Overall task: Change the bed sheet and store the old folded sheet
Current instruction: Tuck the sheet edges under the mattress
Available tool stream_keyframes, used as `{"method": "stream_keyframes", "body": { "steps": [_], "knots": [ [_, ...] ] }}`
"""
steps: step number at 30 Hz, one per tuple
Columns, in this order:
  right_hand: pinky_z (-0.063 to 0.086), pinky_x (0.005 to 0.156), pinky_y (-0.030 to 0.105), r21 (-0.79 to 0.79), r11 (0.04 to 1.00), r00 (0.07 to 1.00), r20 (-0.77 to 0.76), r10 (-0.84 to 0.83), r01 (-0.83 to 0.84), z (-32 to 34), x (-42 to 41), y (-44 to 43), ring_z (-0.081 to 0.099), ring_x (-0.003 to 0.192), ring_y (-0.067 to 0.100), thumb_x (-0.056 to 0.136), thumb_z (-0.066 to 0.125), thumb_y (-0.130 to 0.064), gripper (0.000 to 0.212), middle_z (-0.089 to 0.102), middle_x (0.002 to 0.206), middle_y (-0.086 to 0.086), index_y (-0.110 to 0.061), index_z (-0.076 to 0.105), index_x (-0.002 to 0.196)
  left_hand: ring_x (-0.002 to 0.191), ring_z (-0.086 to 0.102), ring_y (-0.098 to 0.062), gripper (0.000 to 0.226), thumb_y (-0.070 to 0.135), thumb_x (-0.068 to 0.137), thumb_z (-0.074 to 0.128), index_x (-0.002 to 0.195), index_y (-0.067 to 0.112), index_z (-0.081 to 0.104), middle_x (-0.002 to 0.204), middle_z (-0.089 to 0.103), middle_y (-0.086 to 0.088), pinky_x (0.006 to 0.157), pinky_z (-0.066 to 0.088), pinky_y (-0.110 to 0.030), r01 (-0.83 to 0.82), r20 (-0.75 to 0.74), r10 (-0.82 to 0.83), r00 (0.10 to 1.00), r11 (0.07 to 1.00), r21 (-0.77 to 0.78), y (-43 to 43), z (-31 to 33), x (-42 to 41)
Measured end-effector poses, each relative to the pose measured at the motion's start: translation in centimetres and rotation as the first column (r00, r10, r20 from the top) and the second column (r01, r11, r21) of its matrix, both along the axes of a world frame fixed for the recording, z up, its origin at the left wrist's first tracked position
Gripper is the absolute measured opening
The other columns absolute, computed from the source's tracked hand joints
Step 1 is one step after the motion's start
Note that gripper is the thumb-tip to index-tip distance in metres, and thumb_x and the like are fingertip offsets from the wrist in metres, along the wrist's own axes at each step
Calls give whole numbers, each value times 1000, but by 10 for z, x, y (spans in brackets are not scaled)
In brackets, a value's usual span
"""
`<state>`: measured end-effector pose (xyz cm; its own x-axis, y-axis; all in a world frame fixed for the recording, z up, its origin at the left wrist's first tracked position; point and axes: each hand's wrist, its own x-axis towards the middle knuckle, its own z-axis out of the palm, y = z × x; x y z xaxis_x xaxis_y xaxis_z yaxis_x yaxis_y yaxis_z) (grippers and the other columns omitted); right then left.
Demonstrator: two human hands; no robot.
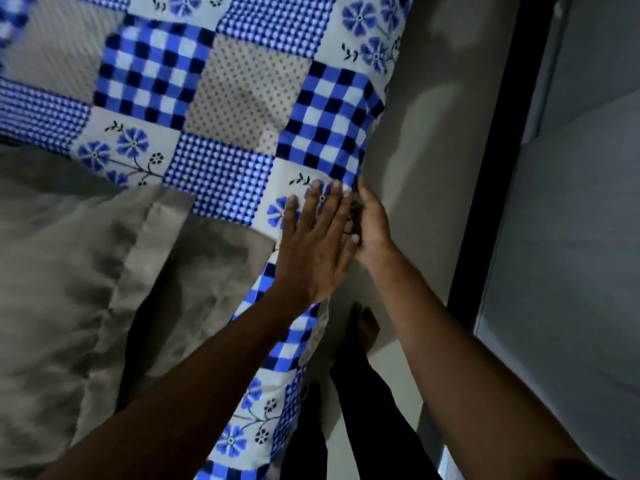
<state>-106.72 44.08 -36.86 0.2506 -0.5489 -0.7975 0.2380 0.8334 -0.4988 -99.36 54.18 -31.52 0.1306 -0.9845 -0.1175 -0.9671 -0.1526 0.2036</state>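
Note:
A blue-and-white patchwork bed sheet (221, 88) with checks, dots and flowers covers the bed and hangs over its right edge. My left hand (311, 247) lies flat on it near that edge, fingers straight and spread on a flower patch. Beside it, my right hand (372, 223) reaches down along the bed's side at the sheet's border. Its fingers point away and are partly hidden, so I cannot see whether they hold the cloth.
A grey pillow (69, 271) with a flat flange lies on the bed at the left. Pale floor (415, 150) runs along the bed's right side, where my foot (365, 327) stands. A dark door frame (498, 168) and pale wall close off the right.

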Motion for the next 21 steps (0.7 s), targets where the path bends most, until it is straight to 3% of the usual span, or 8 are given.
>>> {"method": "stream_keyframes", "body": {
  "steps": [3,6,9,12,16,19,21],
  "knots": [
    [58,77,37,-159,986,976,-216,22,-57,-9,0,-26,70,79,25,91,67,-18,6,73,84,8,-14,68,87,153,18,-29,57,33,103,37,153,5,36,162,30,-13,122,17,-54,78,-182,-100,978,989,-124,-27,4,4],
    [60,73,42,-218,966,915,-401,40,-138,-22,-8,-35,69,76,28,84,70,-24,9,73,84,11,-16,65,83,152,23,-31,55,28,102,43,150,2,41,159,35,-16,120,23,-55,34,-232,-91,968,971,-237,-63,6,19],
    [54,61,28,-182,972,929,-363,75,-149,-29,-11,-44,62,68,17,88,67,-15,12,66,78,5,-7,59,90,153,18,-31,59,37,103,36,153,6,36,162,31,-13,121,19,-56,-46,-138,19,990,981,-191,-103,12,38],
    [46,55,19,-48,991,957,-270,109,-126,-28,-3,-58,54,67,9,101,49,-20,2,57,83,-2,-20,50,99,155,7,-29,63,47,104,30,159,16,24,167,15,-7,122,8,-59,-102,-47,100,994,994,-50,-143,12,58],
    [49,65,28,-106,994,953,-300,-32,1,-32,6,-103,57,75,20,95,52,-33,12,58,85,5,-22,56,93,155,0,-27,68,56,103,23,161,23,13,169,5,-4,120,5,-62,-90,15,90,996,996,28,-191,2,72],
    [44,55,24,-110,994,954,-296,-49,17,-13,18,-161,60,73,18,100,49,-39,25,67,93,10,-18,59,110,155,3,-28,67,56,102,25,160,24,18,168,8,-6,120,6,-63,-53,31,53,998,999,-5,-219,-2,72],
    [50,61,27,-162,986,957,-290,-1,-48,-11,34,-201,66,79,17,99,49,-47,36,71,102,9,-16,60,116,155,5,-28,65,55,102,26,159,25,22,168,11,-7,120,7,-63,-42,26,42,999,999,-20,-239,-2,79]
  ]
}}
